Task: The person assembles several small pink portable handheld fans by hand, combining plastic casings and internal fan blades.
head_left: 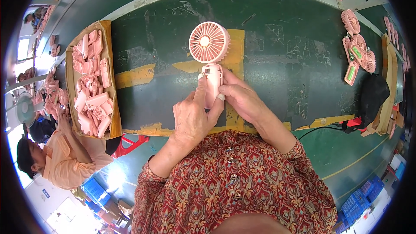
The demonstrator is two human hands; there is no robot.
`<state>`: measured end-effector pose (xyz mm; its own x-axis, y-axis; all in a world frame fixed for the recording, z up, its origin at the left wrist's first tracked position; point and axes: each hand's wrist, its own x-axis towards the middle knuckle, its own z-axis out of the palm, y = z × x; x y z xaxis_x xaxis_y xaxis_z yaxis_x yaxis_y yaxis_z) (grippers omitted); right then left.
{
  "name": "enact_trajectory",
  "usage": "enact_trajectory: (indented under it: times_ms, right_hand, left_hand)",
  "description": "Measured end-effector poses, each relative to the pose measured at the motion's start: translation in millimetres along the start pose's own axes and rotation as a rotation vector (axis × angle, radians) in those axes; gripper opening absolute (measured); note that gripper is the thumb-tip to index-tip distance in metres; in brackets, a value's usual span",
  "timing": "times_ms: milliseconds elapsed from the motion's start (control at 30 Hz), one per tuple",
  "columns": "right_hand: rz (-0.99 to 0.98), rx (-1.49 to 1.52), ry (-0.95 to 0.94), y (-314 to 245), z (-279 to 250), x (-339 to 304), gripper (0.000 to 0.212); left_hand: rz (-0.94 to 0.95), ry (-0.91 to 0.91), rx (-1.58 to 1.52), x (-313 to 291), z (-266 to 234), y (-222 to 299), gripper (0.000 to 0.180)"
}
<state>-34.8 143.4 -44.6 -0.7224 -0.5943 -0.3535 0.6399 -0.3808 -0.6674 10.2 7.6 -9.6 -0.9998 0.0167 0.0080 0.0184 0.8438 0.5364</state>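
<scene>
A pink handheld fan (210, 44) lies on the dark green table with its round grille pointing away from me and its handle toward me. My left hand (192, 115) grips the handle from the left, index finger stretched along its edge and thumb at the lower end. My right hand (243, 99) closes on the handle from the right, its thumb on the front edge. Both hands have a small pale covering on a fingertip or thumb. The handle's lower end is partly hidden by my fingers.
A cardboard box (113, 117) full of pink plastic shells stands at the left. Several pink fans, some with green parts showing in the handle, lie at the right (358, 47). A black bag or cap (375, 95) sits by the right edge. Another person (69, 156) works at the left.
</scene>
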Motion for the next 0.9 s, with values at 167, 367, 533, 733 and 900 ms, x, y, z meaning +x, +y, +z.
enact_trajectory:
  times_ms: [167,367,533,733,900]
  right_hand:
    - [0.0,-0.048,0.003,1.4,2.1,-0.6,0.06]
    - [-0.028,-0.163,-0.016,-1.1,8.2,-3.2,0.059]
    - [-0.076,-0.155,0.013,5.1,15.5,-3.5,0.05]
    - [-0.127,-0.053,0.226,18.7,16.7,0.0,0.037]
    - [-0.09,0.192,0.159,14.8,6.4,-3.8,0.037]
  left_hand:
    - [0.018,-0.008,0.001,-0.3,-1.9,-1.9,0.059]
    - [-0.001,-0.057,-0.017,-0.4,-6.7,-3.1,0.056]
    - [0.028,-0.083,0.026,-1.8,-3.8,-6.5,0.059]
    - [0.031,-0.127,0.119,-4.2,-0.5,4.2,0.063]
    - [-0.095,-0.1,-0.333,-0.6,8.9,-13.1,0.049]
